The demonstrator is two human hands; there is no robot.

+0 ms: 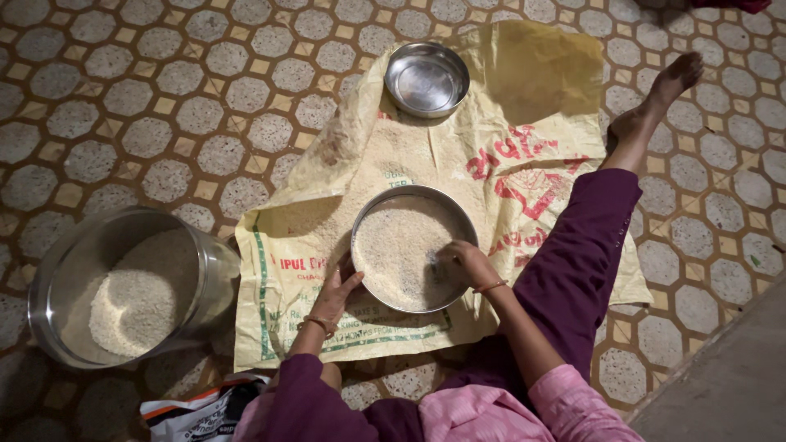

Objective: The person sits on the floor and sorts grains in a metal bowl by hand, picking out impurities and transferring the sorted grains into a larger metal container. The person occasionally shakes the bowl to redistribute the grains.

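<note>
Two hands | left hand (334, 296) grip clasps sieve (413, 247) rim | right hand (460, 263) fingers curled, grip pinching rice (393, 245)

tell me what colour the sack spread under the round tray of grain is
Pale yellow sack with red and green print, seen in the head view.

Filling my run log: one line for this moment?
left hand: steadies sieve rim | right hand: in rice | sack beneath

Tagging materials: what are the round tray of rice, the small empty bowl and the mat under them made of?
Tray: looks like steel, dull grey rim. Small bowl: polished steel, bright reflections. Mat: seemingly a woven plastic sack, yellowish and creased.
</note>
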